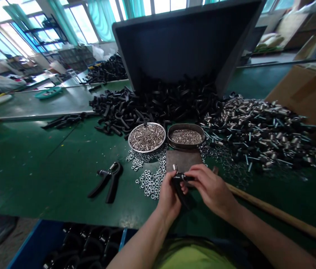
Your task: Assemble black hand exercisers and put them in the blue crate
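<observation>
My left hand (170, 192) is closed around a black hand grip strengthener (179, 185), its dark handle pointing down and a shiny metal piece standing up at its top. My right hand (212, 188) pinches its right side with thumb and fingers; any small part between them is hidden. Just beyond the hands lies a flat metal plate (181, 158). Loose metal nuts (150, 183) are scattered to the left of my left hand. Farther left, an assembled hand grip strengthener (109, 181) with a metal spring rests on the green table (62, 179).
A round dish of metal pins (146, 137) and an oval tin of small metal parts (186, 137) stand ahead. Behind them, black handles (160, 101) spill from a tipped grey bin (185, 41). Right are piled spring parts (264, 130), a cardboard box (306, 97) and a wooden-handled hammer (281, 213). A blue crate (31, 243) sits below.
</observation>
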{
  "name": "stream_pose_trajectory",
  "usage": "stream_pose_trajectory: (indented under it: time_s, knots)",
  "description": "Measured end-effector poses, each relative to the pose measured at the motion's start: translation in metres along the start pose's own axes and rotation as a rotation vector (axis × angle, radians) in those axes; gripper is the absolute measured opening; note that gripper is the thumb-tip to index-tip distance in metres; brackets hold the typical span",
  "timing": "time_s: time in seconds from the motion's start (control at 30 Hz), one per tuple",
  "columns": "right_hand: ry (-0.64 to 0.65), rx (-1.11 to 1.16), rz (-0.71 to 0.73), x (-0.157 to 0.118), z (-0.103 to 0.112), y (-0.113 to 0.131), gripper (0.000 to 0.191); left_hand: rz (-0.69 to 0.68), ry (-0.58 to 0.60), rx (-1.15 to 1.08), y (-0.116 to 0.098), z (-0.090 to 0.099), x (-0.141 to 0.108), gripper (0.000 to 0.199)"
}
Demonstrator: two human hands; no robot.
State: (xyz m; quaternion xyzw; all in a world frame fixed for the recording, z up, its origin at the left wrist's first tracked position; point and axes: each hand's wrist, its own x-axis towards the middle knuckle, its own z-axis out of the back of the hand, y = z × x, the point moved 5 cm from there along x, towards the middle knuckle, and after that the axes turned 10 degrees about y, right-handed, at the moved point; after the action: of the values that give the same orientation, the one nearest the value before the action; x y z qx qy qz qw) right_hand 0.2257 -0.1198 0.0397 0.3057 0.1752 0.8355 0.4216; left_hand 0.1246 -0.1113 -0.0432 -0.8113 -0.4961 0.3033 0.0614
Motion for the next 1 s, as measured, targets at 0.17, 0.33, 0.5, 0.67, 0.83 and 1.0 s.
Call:
stream_pose_trajectory:
  time_s: [0.17,0.33,0.5,0.67,0.83,1.0]
  knots:
    - [0.114,0.061,-0.301,0.007,-0.018,-0.017,0.036,-0.251,0.041,0.245,-0.012,-0.003,-0.006,0.021]
    - [0.072,0.112,-0.194,0.008,-0.016,-0.013,0.025,-0.29,0.028,0.264,-0.018,0.001,-0.008,0.02]
    - [0.216,0.259,-0.35,0.003,-0.026,-0.02,0.033,-0.334,0.069,0.432,-0.021,0.001,-0.009,0.019]
    - [0.142,0.204,-0.265,0.004,-0.019,-0.014,0.029,-0.373,0.061,0.445,-0.026,0.001,-0.011,0.017]
    - [0.273,0.971,-0.642,0.001,-0.041,-0.022,0.029,-0.366,0.06,0.66,-0.03,-0.004,-0.014,0.021]
    - [0.094,1.45,-0.778,-0.001,-0.06,-0.018,0.029,-0.581,-0.174,0.823,-0.041,0.0,-0.024,0.036]
